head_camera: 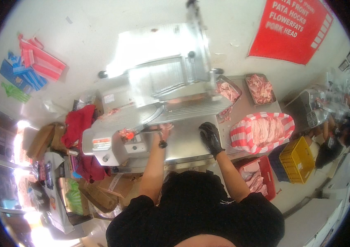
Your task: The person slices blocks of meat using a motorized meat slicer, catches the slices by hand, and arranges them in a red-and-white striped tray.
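Note:
An electric meat slicer (175, 111) with a metal carriage (168, 77) stands before me on the worktop. My left hand (161, 131), bare, is under the edge of the slicer's round blade, beside a piece of pale pink meat (166, 126); part of the hand is hidden, and its grip is unclear. My right hand (211, 139), in a black glove, rests on the slicer's metal base, fingers slightly spread, with nothing seen in it. Meat scraps (125, 134) lie on the motor housing by an orange-red knob. To the right, sliced meat (267, 131) fills a container lined with a red-and-white striped bag (240, 136).
Two trays of meat (260, 89) (229, 89) stand behind at the right. Below the worktop are a red crate of meat (269, 173) and a yellow crate (300, 163). Another person (332, 148) is at the far right, near a second machine (312, 105). Cardboard boxes (116, 185) lie at the lower left.

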### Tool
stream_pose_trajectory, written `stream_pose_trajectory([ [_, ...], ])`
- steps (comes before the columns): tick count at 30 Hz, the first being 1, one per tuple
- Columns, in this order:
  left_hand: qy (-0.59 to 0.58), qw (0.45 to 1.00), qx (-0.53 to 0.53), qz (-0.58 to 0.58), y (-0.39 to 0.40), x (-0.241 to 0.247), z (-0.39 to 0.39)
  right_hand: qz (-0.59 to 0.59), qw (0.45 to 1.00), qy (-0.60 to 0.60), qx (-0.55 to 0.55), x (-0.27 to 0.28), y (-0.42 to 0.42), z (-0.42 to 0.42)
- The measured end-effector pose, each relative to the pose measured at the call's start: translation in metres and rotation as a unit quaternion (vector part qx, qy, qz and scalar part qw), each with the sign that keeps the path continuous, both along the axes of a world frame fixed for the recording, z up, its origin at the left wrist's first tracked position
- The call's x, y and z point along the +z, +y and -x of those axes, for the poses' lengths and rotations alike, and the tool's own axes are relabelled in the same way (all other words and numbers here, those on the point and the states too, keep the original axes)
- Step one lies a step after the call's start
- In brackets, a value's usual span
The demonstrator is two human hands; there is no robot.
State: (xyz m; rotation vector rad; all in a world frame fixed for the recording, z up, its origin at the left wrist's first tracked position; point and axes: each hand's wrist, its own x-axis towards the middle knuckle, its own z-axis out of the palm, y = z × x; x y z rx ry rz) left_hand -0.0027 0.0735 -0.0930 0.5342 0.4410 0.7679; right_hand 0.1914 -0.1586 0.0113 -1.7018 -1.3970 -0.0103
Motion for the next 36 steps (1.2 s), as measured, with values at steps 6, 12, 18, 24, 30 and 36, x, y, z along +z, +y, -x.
stream_pose_trajectory([
  [6, 0.100, 0.991, 0.084, 0.025, -0.004, 0.019, 0.002, 0.012, 1.000, -0.002, -0.003, -0.003, 0.001, -0.001],
  [12, 0.025, 0.997, 0.066, 0.022, -0.005, 0.027, 0.006, -0.005, 1.000, -0.009, 0.008, -0.002, 0.002, 0.000],
  [18, -0.003, 0.998, 0.065, 0.016, -0.005, 0.028, 0.004, -0.020, 1.000, -0.016, 0.009, 0.000, 0.001, 0.001],
  [24, -0.034, 0.998, 0.056, 0.004, -0.003, 0.027, -0.004, -0.009, 1.000, -0.009, 0.009, -0.001, 0.000, 0.001],
  [30, -0.047, 0.998, 0.031, 0.005, -0.010, 0.025, -0.009, -0.007, 1.000, -0.026, 0.010, -0.009, 0.002, -0.001],
  [36, -0.027, 0.999, -0.026, -0.013, -0.019, 0.029, -0.003, -0.006, 1.000, -0.019, 0.006, -0.005, 0.001, -0.001],
])
